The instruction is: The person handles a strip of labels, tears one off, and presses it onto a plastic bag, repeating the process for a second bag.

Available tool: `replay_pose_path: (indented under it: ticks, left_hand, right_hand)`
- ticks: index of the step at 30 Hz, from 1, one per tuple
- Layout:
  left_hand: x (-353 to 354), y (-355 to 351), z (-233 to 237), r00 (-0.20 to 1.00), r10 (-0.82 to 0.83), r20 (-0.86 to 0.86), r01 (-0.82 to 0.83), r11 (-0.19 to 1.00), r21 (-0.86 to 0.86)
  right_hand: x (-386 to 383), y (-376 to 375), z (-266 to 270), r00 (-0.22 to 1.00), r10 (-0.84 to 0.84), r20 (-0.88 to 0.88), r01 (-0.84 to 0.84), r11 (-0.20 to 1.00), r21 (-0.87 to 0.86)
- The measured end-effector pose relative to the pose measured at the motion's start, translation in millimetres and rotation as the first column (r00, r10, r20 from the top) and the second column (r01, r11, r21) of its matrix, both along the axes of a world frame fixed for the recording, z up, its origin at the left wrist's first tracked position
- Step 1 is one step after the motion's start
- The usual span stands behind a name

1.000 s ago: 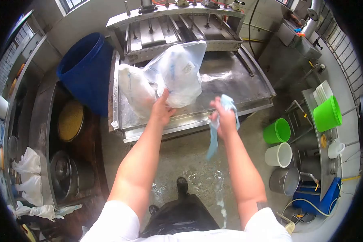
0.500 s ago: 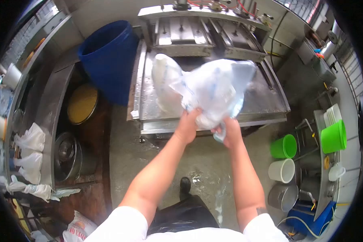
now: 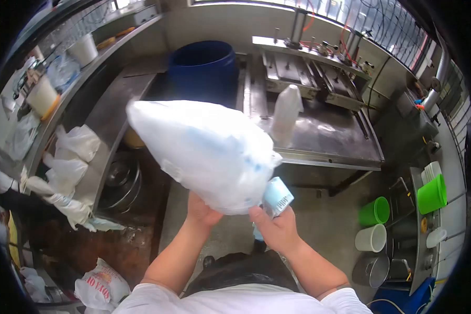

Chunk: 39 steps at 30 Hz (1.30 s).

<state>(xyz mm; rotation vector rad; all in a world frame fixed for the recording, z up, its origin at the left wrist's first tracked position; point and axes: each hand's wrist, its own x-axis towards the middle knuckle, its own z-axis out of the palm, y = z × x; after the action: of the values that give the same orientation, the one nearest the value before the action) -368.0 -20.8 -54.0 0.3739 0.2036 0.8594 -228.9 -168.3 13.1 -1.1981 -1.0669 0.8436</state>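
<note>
A large white plastic bag [image 3: 204, 146], puffed out and blurred in places, is held up in front of me. My left hand [image 3: 203, 210] supports its underside near the bottom, with the fingers mostly hidden behind it. At its lower right end, my right hand [image 3: 277, 227] is closed on gathered plastic, with the thumb on top. A light blue printed part [image 3: 279, 195] with a barcode sticks out just above my right fingers. Beyond the bag, a tall whitish plastic bag [image 3: 286, 116] stands on the steel table [image 3: 335, 131].
A blue barrel [image 3: 203, 73] stands left of the steel table. Filled white bags [image 3: 68, 170] lie on the left counter [image 3: 100, 157], above a metal pot [image 3: 121, 180]. Green buckets [image 3: 374, 211] and a white bucket [image 3: 370, 238] are at the right.
The large bag has swung left and nearer to me, now stretched out lengthwise. Both hands have moved lower. My view has turned left, and the tall bag on the table shows separately.
</note>
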Motion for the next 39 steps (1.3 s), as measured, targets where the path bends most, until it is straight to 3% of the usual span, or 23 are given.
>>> replay_pose_path:
  ticks: [2, 4, 6, 8, 9, 13, 15, 17, 19, 21, 22, 23, 26, 27, 28, 30, 33, 35, 39]
  left_hand:
    - [-63.9, -3.9, 5.2, 0.997, 0.069, 0.017, -0.069, 0.998, 0.014]
    - [-127.0, -3.5, 0.6, 0.991, 0.133, 0.030, -0.133, 0.991, 0.027]
    - [-184.7, -0.4, -12.9, 0.960, 0.235, 0.156, -0.251, 0.963, 0.097]
    - [-231.2, 2.9, -0.1, 0.952, 0.244, 0.184, -0.269, 0.955, 0.126]
    - [-251.9, 2.9, 6.9, 0.946, 0.246, 0.212, -0.280, 0.948, 0.152]
    - [-320.8, 9.1, 26.9, 0.910, 0.289, 0.298, -0.342, 0.928, 0.145]
    - [-351.7, 13.8, 35.3, 0.858, 0.375, 0.351, -0.434, 0.895, 0.104]
    - [-380.4, 16.6, 45.4, 0.848, 0.437, 0.300, -0.490, 0.862, 0.129]
    - [-425.1, 21.7, 47.8, 0.822, 0.516, 0.241, -0.559, 0.813, 0.164]
    - [-477.4, 36.3, 46.9, 0.875, 0.373, 0.308, -0.477, 0.771, 0.421]
    - [-501.9, 38.6, 54.0, 0.888, 0.353, 0.294, -0.453, 0.777, 0.437]
    - [-525.4, 38.5, 64.5, 0.829, 0.512, 0.222, -0.557, 0.732, 0.392]
    - [-531.2, 25.4, 123.5, 0.500, 0.866, -0.030, -0.822, 0.485, 0.298]
    - [-555.1, 27.3, 127.6, 0.484, 0.874, -0.037, -0.824, 0.469, 0.318]
    - [-581.9, 39.5, 130.5, 0.465, 0.884, -0.044, -0.829, 0.452, 0.329]
    - [-590.3, 44.3, 156.3, 0.253, 0.955, -0.156, -0.905, 0.291, 0.310]
    - [-655.1, 73.6, 172.9, 0.139, 0.975, -0.171, -0.918, 0.192, 0.347]
    - [-688.0, 94.9, 184.4, 0.136, 0.972, -0.191, -0.919, 0.196, 0.342]
    - [-714.7, 97.5, 207.5, 0.097, 0.971, -0.221, -0.938, 0.163, 0.305]
  right_hand:
    - [-50.7, 3.2, 4.6, 0.995, 0.083, -0.063, -0.083, 0.997, 0.011]
    - [-96.8, 9.2, 7.3, 0.984, 0.170, 0.053, -0.173, 0.984, 0.046]
    - [-140.0, 13.4, 16.5, 0.968, 0.242, 0.064, -0.245, 0.969, 0.043]
    - [-173.1, 17.2, 26.6, 0.937, 0.335, 0.095, -0.340, 0.940, 0.041]
    - [-186.9, 19.7, 28.5, 0.925, 0.341, 0.170, -0.351, 0.936, 0.036]
    - [-217.1, 17.3, 41.1, 0.932, 0.325, 0.161, -0.349, 0.924, 0.157]
    - [-208.2, 2.7, 37.0, 0.961, 0.266, 0.077, -0.276, 0.946, 0.168]
    - [-184.3, -12.0, 28.2, 0.987, 0.153, -0.037, -0.146, 0.977, 0.155]
    - [-144.5, -35.2, 17.8, 1.000, -0.007, 0.007, 0.007, 0.999, 0.044]
    - [-100.8, -63.4, 6.0, 0.980, -0.197, -0.029, 0.197, 0.980, -0.017]
    - [-78.0, -80.0, 2.6, 0.943, -0.331, -0.037, 0.328, 0.942, -0.076]
    - [-53.2, -99.3, -5.1, 0.899, -0.437, -0.030, 0.432, 0.896, -0.101]
    - [21.7, -161.6, -47.6, 0.672, -0.737, -0.073, 0.725, 0.675, -0.134]
    - [42.0, -185.2, -62.9, 0.586, -0.808, -0.070, 0.797, 0.589, -0.129]
    - [65.2, -211.0, -80.4, 0.530, -0.844, -0.083, 0.833, 0.536, -0.138]
    - [100.3, -257.6, -106.3, 0.398, -0.908, -0.134, 0.892, 0.417, -0.176]
    - [136.6, -325.0, -138.3, 0.210, -0.967, -0.143, 0.937, 0.241, -0.253]
    - [150.3, -362.6, -155.5, 0.070, -0.979, -0.193, 0.937, 0.131, -0.324]
    - [164.6, -423.2, -192.0, -0.042, -0.974, -0.220, 0.931, 0.042, -0.363]
